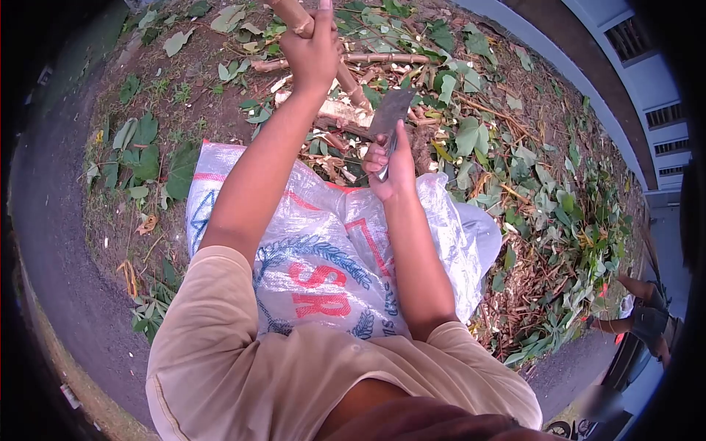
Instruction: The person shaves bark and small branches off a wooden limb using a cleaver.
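Tan shirt (331, 375) nearest. Your left hand (312, 59) grips a thick stem (351, 86), lower end at pale wood (340, 115); your right hand (391, 163) clasps a cleaver (392, 110), blade edge just beside that end. Printed sack (312, 257) spreads toward you. Leaf litter (544, 184) crowds right; barer soil (217, 117) opens left to the asphalt's (44, 198) edge.

The left arm (263, 173) stretches forward, reaching farther out than the right arm (419, 253). The left hand (310, 59) is clenched, its thumb (324, 7) extended; the right hand (393, 170) has its fingers (376, 153) curled inward, thumb (401, 134) pointing forward.
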Demonstrator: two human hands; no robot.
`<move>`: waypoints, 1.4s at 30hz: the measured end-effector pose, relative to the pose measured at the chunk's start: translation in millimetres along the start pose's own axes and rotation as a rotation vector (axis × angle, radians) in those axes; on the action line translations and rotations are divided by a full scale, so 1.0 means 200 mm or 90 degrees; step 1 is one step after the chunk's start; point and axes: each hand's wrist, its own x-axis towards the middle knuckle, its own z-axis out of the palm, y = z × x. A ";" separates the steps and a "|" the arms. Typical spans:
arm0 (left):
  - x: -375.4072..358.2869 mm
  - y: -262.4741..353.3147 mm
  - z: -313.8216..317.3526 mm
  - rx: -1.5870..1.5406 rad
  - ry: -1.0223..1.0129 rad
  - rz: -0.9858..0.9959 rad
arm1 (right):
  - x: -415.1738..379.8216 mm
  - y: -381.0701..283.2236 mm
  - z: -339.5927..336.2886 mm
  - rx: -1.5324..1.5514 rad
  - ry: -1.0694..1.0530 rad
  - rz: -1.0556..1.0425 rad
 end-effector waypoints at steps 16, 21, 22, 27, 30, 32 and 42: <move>-0.02 -0.05 -0.01 0.180 0.081 0.023 | 0.15 0.24 -0.08 -0.155 0.048 0.007; -0.04 -0.11 -0.04 0.105 -0.018 0.002 | 0.09 -0.01 -0.12 0.234 -0.083 0.173; -0.04 -0.12 -0.03 0.106 -0.033 0.003 | -0.01 -0.08 -0.03 0.248 -0.079 0.147; -0.01 -0.05 -0.05 0.240 0.066 0.077 | -0.28 -0.16 0.27 -0.139 -0.065 -0.431; -0.03 -0.05 -0.05 0.247 0.087 0.092 | -0.03 0.05 0.17 -0.163 -0.050 -0.715; -0.01 0.00 -0.02 0.221 0.083 0.019 | 0.07 0.32 0.02 -0.275 0.050 -0.402; 0.16 -0.03 -0.16 0.363 -0.034 -0.015 | 0.10 0.19 -0.06 0.038 -0.106 0.096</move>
